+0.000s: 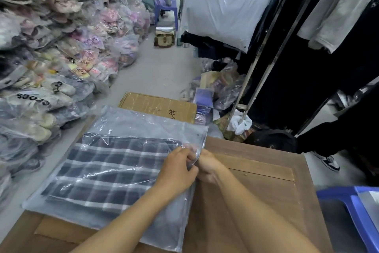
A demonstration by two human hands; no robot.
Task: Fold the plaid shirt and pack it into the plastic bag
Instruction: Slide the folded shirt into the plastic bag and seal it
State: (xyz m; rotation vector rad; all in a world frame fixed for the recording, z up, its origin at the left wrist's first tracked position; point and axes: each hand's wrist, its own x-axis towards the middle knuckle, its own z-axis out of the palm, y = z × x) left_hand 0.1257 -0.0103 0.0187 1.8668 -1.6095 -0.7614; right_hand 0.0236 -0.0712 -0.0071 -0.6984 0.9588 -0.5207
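Your folded plaid shirt [106, 172] already lies flat inside the clear plastic bag [131, 121], which rests on the wooden table [266, 183] with its far end over a cardboard box [158, 105]. Your left hand [176, 170] and right hand [207, 167] meet at the bag's right-hand edge, both with fingers curled and pinching the plastic there, knuckles nearly touching. Bagged slippers [41, 97] are stacked high along your left side.
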